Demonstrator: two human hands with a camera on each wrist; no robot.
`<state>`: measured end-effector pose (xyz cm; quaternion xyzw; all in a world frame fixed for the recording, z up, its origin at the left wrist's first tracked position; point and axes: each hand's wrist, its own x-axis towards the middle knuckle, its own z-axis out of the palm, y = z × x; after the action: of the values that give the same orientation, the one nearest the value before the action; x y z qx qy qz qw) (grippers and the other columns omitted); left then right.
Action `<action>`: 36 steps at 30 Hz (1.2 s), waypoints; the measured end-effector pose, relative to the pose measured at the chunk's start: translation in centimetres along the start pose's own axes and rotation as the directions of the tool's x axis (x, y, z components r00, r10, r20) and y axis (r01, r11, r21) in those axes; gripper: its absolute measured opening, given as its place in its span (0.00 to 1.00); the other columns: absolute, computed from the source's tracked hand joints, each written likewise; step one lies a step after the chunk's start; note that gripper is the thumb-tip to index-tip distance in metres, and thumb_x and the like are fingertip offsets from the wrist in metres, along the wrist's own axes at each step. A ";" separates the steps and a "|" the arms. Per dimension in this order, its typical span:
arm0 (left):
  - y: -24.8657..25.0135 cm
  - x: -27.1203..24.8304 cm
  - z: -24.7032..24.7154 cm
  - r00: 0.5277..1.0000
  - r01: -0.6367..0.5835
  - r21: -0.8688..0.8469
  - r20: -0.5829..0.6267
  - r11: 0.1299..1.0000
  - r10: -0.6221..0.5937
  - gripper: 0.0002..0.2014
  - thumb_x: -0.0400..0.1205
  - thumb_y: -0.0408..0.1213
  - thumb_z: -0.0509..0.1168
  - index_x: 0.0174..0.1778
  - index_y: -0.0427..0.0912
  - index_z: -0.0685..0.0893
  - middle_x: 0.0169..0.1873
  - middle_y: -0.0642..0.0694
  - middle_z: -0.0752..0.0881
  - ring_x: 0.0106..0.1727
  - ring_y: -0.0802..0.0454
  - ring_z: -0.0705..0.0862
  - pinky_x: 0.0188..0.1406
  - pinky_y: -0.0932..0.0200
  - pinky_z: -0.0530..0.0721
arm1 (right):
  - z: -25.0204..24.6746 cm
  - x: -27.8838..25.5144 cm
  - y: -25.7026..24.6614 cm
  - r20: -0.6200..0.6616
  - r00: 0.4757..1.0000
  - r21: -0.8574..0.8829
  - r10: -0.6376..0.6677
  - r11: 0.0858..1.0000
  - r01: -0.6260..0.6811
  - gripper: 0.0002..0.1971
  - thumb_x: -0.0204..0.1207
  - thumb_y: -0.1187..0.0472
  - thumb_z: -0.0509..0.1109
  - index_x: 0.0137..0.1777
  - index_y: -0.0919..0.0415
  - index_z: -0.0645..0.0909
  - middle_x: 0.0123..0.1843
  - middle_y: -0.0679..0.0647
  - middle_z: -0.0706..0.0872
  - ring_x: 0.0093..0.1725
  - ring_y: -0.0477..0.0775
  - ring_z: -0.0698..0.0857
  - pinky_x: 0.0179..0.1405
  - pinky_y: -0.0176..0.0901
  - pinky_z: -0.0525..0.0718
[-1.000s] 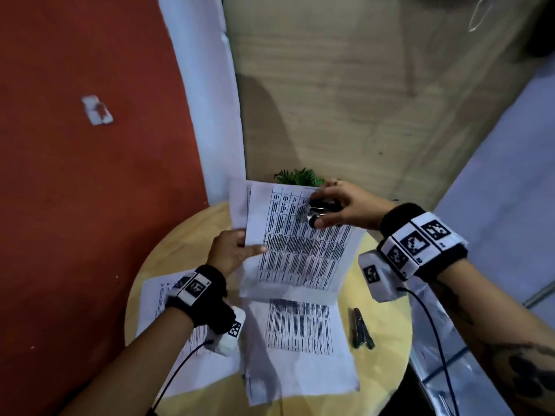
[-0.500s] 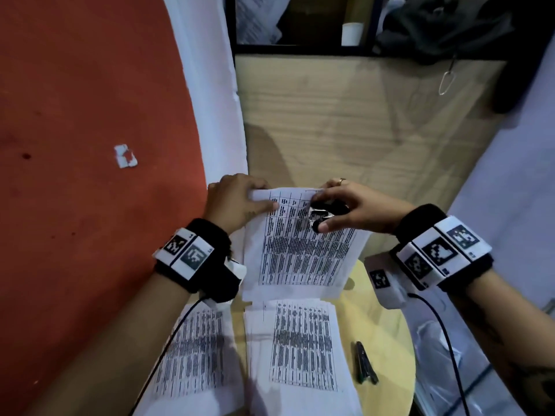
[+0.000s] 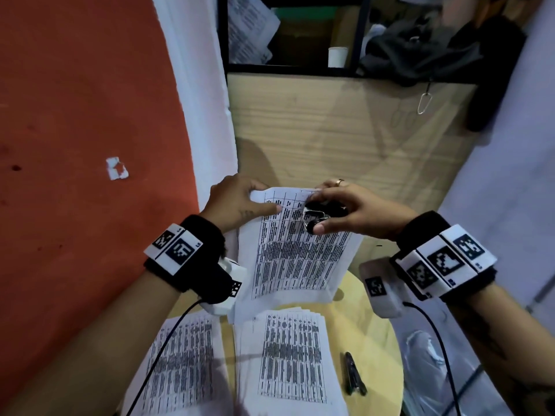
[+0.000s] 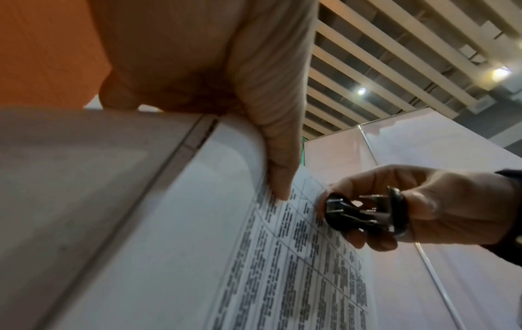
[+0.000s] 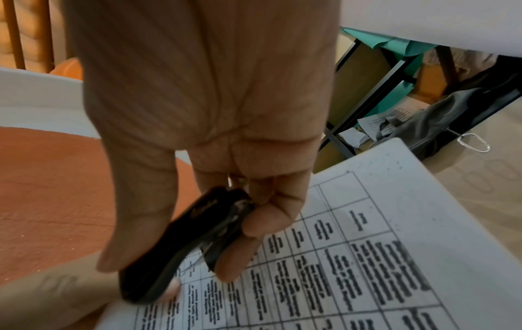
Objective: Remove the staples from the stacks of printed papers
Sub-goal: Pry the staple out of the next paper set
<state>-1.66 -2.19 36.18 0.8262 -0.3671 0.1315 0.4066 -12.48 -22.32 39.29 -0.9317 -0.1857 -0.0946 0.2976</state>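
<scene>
I hold a stapled stack of printed papers (image 3: 300, 253) upright above the round table. My left hand (image 3: 264, 201) pinches its top left corner, thumb on the printed front and fingers behind. My right hand (image 3: 336, 211) grips a black staple remover (image 3: 313, 219) between thumb and fingers and holds it against the top of the sheet, just right of my left thumb. In the left wrist view the staple remover (image 4: 367, 214) has its metal claws pointing at the paper (image 4: 282, 279). In the right wrist view the staple remover (image 5: 183, 245) lies over the sheet (image 5: 367, 256). I cannot make out the staple.
Two more printed stacks (image 3: 291, 355) (image 3: 183, 361) lie flat on the yellow round table (image 3: 378, 340). A dark metal tool (image 3: 354, 375) lies at the table's right side. An orange wall stands at the left, a wooden panel behind, with a shelf holding a paper cup (image 3: 338, 57).
My left hand has slid from the sheet's left edge up to its top left corner. The held stack has risen with both hands. The staple remover has stayed at the top of the page.
</scene>
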 end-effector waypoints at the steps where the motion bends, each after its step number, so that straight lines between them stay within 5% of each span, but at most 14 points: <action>1: 0.1 0.0 0.0 1.000 -0.008 -0.002 -0.002 1.000 0.008 0.12 0.54 0.69 0.66 0.22 0.67 0.81 0.31 0.59 0.84 0.46 0.45 0.86 0.54 0.43 0.81 | -0.1 -0.1 0.0 -0.008 1.000 0.005 -0.002 1.000 0.002 0.20 0.66 0.65 0.78 0.59 0.65 0.82 0.53 0.57 0.76 0.53 0.50 0.79 0.54 0.27 0.76; 4: 0.4 -0.1 -0.1 1.000 -0.019 -0.056 0.016 0.998 0.020 0.14 0.57 0.69 0.68 0.26 0.65 0.84 0.32 0.62 0.85 0.48 0.47 0.87 0.56 0.42 0.82 | -0.3 -0.3 -0.2 -0.027 1.000 0.019 0.009 1.000 -0.008 0.20 0.67 0.66 0.78 0.59 0.67 0.82 0.55 0.58 0.77 0.53 0.50 0.80 0.54 0.28 0.76; 9: 0.5 -0.3 -0.2 0.999 0.006 -0.132 0.033 0.991 -0.002 0.15 0.58 0.67 0.70 0.31 0.63 0.88 0.33 0.50 0.91 0.40 0.50 0.89 0.48 0.41 0.86 | -0.2 -0.4 0.1 -0.025 0.999 -0.023 0.027 0.999 -0.028 0.20 0.67 0.62 0.78 0.58 0.65 0.83 0.56 0.59 0.77 0.56 0.53 0.80 0.58 0.33 0.76; 11: 0.5 -0.3 -0.3 1.000 0.008 -0.140 0.010 0.990 -0.006 0.18 0.60 0.66 0.70 0.33 0.57 0.90 0.32 0.45 0.91 0.38 0.49 0.88 0.46 0.42 0.86 | 0.3 -0.3 0.2 -0.172 0.985 -0.048 -0.017 0.999 0.009 0.22 0.65 0.58 0.80 0.58 0.64 0.83 0.61 0.59 0.76 0.60 0.51 0.79 0.63 0.33 0.76; 14: 0.6 -0.2 -0.5 0.999 0.016 -0.146 -0.044 0.989 -0.023 0.14 0.62 0.59 0.72 0.30 0.53 0.89 0.28 0.46 0.89 0.32 0.51 0.84 0.39 0.51 0.83 | 1.3 -0.2 -0.1 -0.497 0.846 -0.132 -0.195 0.980 0.148 0.26 0.61 0.54 0.80 0.58 0.66 0.84 0.62 0.58 0.74 0.58 0.41 0.78 0.60 0.22 0.74; 16: 0.6 -0.1 -0.7 0.996 0.035 -0.155 -0.082 0.987 -0.048 0.08 0.62 0.57 0.72 0.24 0.58 0.87 0.24 0.49 0.84 0.28 0.56 0.78 0.34 0.57 0.76 | 2.2 0.1 -0.5 -0.558 0.788 -0.231 -0.260 0.961 0.154 0.27 0.60 0.56 0.78 0.59 0.68 0.83 0.59 0.61 0.79 0.56 0.47 0.81 0.59 0.24 0.74; 19: 0.8 -0.1 -0.9 0.996 0.049 -0.192 -0.068 0.980 -0.063 0.08 0.58 0.59 0.71 0.24 0.61 0.87 0.25 0.46 0.83 0.29 0.57 0.78 0.34 0.58 0.76 | 3.7 0.6 -0.9 -0.535 0.785 -0.361 -0.313 0.924 0.123 0.26 0.58 0.60 0.75 0.59 0.69 0.82 0.55 0.65 0.83 0.52 0.60 0.84 0.56 0.36 0.76; 22: 1.4 -0.5 -1.1 0.997 0.054 -0.228 -0.049 0.972 -0.067 0.05 0.60 0.53 0.73 0.23 0.59 0.87 0.23 0.49 0.80 0.27 0.60 0.75 0.32 0.59 0.74 | 4.6 0.9 -1.5 -0.507 0.781 -0.449 -0.364 0.885 0.121 0.22 0.60 0.57 0.70 0.54 0.65 0.80 0.51 0.60 0.83 0.46 0.61 0.85 0.41 0.50 0.83; 26: 1.7 -0.7 -1.3 0.997 0.062 -0.288 -0.018 0.956 -0.071 0.07 0.63 0.49 0.74 0.25 0.51 0.88 0.25 0.48 0.81 0.28 0.59 0.76 0.32 0.60 0.72 | 4.8 1.0 -2.4 -0.491 0.774 -0.558 -0.400 0.827 0.074 0.20 0.59 0.54 0.71 0.51 0.60 0.82 0.50 0.56 0.83 0.41 0.60 0.83 0.26 0.49 0.83; 33: 2.1 -0.8 -1.4 0.999 0.030 -0.318 -0.001 0.948 -0.032 0.22 0.59 0.56 0.74 0.31 0.38 0.87 0.27 0.49 0.77 0.31 0.58 0.72 0.33 0.58 0.66 | 5.0 1.4 -2.9 -0.477 0.753 -0.549 -0.454 0.823 0.149 0.20 0.56 0.61 0.74 0.51 0.63 0.85 0.50 0.60 0.84 0.41 0.61 0.86 0.27 0.47 0.85; 36: 2.5 -1.0 -1.5 0.999 0.031 -0.336 0.007 0.941 -0.031 0.13 0.61 0.49 0.77 0.26 0.43 0.87 0.26 0.49 0.77 0.30 0.60 0.72 0.30 0.61 0.66 | 5.0 1.4 -2.8 -0.469 0.750 -0.546 -0.467 0.820 0.169 0.20 0.56 0.62 0.74 0.51 0.64 0.85 0.49 0.61 0.85 0.41 0.62 0.87 0.27 0.49 0.86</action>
<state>-4.02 -1.50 38.03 0.7507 -0.3714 0.0599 0.5432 -11.98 -16.80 37.16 -0.8521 -0.2176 -0.4687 0.0830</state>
